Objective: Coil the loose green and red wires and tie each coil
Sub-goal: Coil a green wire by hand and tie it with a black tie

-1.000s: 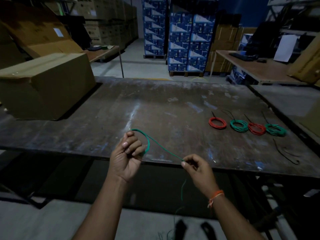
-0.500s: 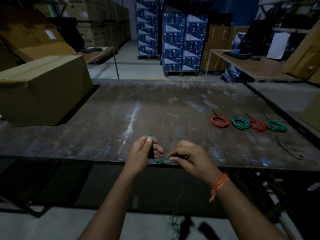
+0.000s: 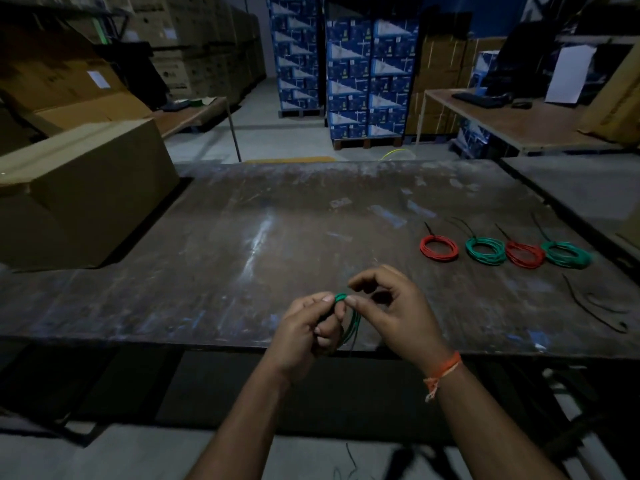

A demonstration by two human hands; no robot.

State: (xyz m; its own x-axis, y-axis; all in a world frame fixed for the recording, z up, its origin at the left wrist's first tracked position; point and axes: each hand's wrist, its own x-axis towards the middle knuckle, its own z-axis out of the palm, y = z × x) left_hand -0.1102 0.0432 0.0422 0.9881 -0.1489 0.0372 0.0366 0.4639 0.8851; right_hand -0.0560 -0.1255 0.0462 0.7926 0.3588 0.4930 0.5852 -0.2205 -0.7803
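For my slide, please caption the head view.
Both hands wind green wire; four tied coils lie right.

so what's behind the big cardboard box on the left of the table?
Behind the cardboard box an open brown carton leans above it, with stacked cartons further back. The box itself covers the table and floor directly behind it.

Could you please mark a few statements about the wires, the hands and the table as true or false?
1. Four tied coils lie in a row on the table. True.
2. All the tied coils are red. False: two are red, two green.
3. The left hand holds green wire. True.
4. The right hand rests flat on the table. False: it is raised, pinching the green wire.
5. The cardboard box stands on the right. False: it is on the left.
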